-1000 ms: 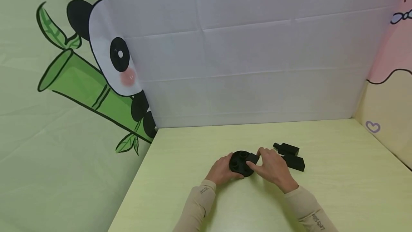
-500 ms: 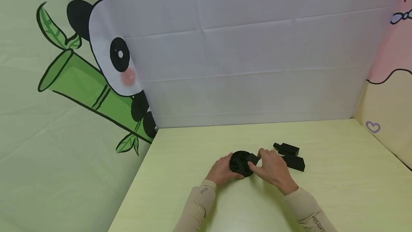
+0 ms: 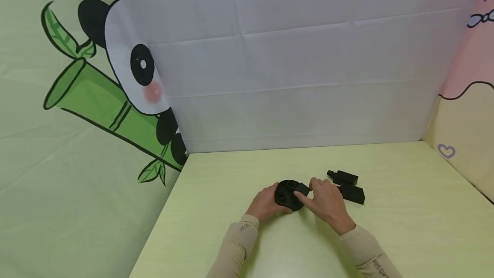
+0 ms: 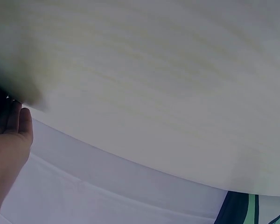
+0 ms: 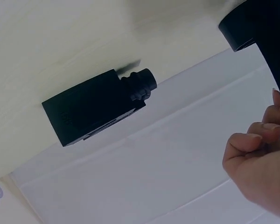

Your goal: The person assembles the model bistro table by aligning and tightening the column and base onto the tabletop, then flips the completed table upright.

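A round black base (image 3: 284, 196) with ring-shaped sockets is held at its left side by my left hand (image 3: 265, 204), thumb along the near edge and fingers on the far left rim. At the base's right side, my right hand (image 3: 328, 203) pinches a black block (image 3: 302, 189) between thumb and fingers. The lower end of that block is hidden. In the left wrist view my left hand (image 4: 10, 140) shows at the left edge, by a dark shape. The right wrist view has my right hand (image 5: 261, 163) at the right, below the dark block (image 5: 275, 51).
Two black blocks lie right of my right hand, the farther one (image 3: 345, 178) with a threaded neck pointing left, the nearer one (image 3: 353, 194) partly behind my fingers. One such block (image 5: 88, 107) shows large in the right wrist view. A white sheet (image 3: 301, 63) stands behind the table (image 3: 216, 175).
My right thumb has shifted slightly left over the pinched block. The left hand and the base keep their places, and the two loose blocks have not moved on the table.
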The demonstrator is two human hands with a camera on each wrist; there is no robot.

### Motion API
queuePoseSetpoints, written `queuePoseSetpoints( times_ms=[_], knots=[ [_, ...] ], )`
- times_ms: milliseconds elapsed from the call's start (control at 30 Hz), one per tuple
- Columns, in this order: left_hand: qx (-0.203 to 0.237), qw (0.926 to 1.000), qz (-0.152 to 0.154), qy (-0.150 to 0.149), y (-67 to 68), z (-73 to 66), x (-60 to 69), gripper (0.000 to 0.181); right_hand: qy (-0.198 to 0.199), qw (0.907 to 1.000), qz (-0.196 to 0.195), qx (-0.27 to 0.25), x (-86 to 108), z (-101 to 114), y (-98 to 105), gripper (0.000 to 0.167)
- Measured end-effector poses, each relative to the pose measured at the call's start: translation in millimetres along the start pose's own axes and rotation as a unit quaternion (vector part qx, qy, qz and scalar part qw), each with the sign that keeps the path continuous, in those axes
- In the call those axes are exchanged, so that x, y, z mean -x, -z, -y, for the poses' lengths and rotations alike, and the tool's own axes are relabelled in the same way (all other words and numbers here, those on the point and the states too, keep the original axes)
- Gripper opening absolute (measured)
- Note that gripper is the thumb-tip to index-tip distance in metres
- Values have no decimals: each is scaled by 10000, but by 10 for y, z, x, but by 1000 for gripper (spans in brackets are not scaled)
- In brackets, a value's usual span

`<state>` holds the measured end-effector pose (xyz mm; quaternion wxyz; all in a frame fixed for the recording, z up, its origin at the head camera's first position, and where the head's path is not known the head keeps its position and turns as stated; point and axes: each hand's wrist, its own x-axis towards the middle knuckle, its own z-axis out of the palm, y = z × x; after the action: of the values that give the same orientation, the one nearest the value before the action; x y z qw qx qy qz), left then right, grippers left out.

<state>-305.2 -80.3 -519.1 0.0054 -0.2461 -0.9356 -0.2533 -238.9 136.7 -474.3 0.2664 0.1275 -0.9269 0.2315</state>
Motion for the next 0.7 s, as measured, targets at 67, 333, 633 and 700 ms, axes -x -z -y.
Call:
queuePoseSetpoints(
  times_ms=[67, 333, 633, 700],
  knots=[
    [19, 10000, -9, -40, 3, 12, -2, 90, -285, 9995, 50, -91, 10, -47, 5, 41],
    [109, 9999, 57, 23, 14, 1, 4, 97, -1464, 9888, 19, 285, 211, -603, 170, 46],
    [85, 10000, 8, -27, 21, -4, 2, 92, -1983, 9715, 1249, 369, 440, -1044, 459, 54],
    [93, 9999, 12, -38, 22, -9, 0, 91, -1951, 9708, 1360, 319, 461, -1075, 493, 52]
  ],
)
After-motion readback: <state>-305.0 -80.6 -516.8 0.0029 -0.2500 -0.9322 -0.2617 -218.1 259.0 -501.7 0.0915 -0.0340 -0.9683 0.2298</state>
